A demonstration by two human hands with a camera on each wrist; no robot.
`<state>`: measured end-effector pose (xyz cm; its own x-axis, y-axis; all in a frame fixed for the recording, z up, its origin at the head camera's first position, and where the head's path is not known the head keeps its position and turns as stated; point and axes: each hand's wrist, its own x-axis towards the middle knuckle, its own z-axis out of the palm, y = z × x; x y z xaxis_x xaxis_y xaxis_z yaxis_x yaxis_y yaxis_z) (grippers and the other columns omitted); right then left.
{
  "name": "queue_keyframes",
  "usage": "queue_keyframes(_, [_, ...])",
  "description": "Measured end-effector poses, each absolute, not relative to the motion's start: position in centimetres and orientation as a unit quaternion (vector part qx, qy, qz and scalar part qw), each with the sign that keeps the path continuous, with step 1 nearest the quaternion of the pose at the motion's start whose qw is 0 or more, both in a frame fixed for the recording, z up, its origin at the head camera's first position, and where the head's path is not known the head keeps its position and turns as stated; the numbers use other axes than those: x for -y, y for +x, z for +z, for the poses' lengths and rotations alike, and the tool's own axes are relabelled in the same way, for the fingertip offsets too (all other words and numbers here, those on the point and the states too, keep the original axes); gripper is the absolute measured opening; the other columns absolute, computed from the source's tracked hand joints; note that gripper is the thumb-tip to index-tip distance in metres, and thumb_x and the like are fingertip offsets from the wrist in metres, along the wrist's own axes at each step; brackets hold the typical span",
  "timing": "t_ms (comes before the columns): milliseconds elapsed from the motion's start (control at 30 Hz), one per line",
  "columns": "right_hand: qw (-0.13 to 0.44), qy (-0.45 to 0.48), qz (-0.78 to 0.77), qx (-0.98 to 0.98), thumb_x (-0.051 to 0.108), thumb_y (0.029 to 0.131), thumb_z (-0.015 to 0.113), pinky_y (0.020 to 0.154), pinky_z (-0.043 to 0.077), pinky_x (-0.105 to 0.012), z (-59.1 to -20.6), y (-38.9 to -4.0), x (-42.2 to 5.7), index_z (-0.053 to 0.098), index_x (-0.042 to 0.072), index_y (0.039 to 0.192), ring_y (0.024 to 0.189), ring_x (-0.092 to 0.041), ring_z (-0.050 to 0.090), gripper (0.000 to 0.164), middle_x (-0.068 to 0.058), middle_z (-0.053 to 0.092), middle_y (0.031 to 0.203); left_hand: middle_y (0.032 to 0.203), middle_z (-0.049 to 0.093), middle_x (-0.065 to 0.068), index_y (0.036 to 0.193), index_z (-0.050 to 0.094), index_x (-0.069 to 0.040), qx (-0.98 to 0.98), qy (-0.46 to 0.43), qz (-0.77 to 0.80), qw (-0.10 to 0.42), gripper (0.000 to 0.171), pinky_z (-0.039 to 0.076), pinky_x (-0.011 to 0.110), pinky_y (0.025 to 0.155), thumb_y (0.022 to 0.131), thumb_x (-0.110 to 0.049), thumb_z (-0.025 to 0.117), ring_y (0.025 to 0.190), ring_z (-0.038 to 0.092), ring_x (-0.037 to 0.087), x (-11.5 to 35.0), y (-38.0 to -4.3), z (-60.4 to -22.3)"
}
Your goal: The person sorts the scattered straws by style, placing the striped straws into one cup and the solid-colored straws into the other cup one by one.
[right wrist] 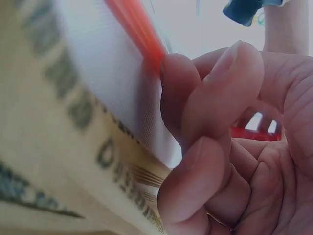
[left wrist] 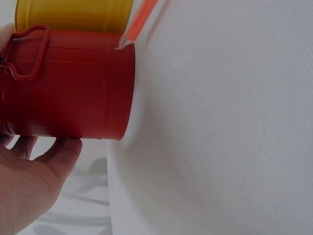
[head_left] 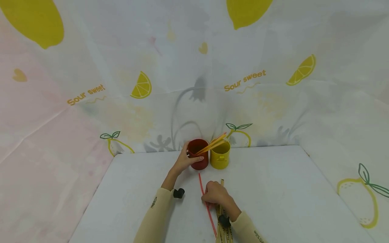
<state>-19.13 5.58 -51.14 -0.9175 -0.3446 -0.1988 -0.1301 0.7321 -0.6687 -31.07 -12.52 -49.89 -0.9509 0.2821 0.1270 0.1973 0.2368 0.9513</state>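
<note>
My left hand (head_left: 186, 161) grips a red tin pail (head_left: 200, 164), its thumb across the near side. In the left wrist view the pail's small loop handle (left wrist: 36, 73) shows. Several yellow sticks (head_left: 214, 144), one with a reddish tip, lean out of the red pail over a yellow pail (head_left: 219, 161) beside it. My right hand (head_left: 217, 194) pinches a thin red-orange straw (head_left: 210, 216) between thumb and fingers; the straw lies lengthwise on the table. Clear film shows at the end of the straw (left wrist: 139, 22).
A bundle of gold strips with dark print (head_left: 225, 234) lies under my right wrist. The white table (head_left: 273, 192) ends at a lemon-printed cloth backdrop (head_left: 182, 111). Both wrists carry a small black camera (head_left: 179, 193).
</note>
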Motion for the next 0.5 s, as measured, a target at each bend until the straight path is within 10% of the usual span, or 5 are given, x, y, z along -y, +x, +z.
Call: queue_keyframes(500, [0.168,-0.132,-0.353,-0.911,0.014,0.076,0.070,0.039,0.032,-0.024,-49.1,-18.2,-5.7,0.058,0.010,0.055,0.040,-0.017,0.058,0.024,0.002,0.053,0.043,0.137,0.048,0.000,0.143,0.038,-0.027,-0.780,0.147,0.608,0.021,0.080,0.041,0.052,0.100,0.078,-0.025,0.085,0.126,0.044,0.028,12.5,-31.4,-50.8])
